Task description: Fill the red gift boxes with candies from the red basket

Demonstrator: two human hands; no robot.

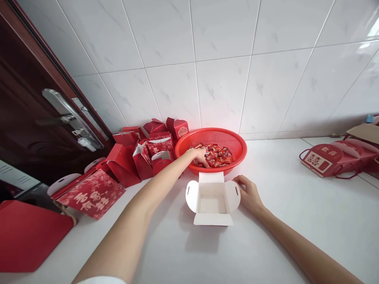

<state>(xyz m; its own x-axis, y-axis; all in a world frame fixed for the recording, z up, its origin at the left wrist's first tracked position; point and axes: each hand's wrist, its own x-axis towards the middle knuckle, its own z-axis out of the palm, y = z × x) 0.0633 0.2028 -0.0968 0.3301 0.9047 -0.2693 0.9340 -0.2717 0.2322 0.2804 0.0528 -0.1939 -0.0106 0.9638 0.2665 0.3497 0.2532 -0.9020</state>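
A red plastic basket (242,152) with mesh sides holds a heap of red-wrapped candies (220,156). My left hand (200,154) reaches into it; its thumb stands apart from the fingers, and the fingertips are partly hidden among the candies. Just in front of the basket is a paper gift box (212,199), white inside, with its top flaps spread outward. At the box's right flap, my right hand (248,193) has its fingers curled against the edge, seemingly pinching it.
Red gift boxes (122,163) crowd the left, near a larger printed box (91,193) and a plain red one (32,236). Red corded boxes (322,157) stand far right. Behind rises a tiled wall (222,90); a dark door (32,79) is left.
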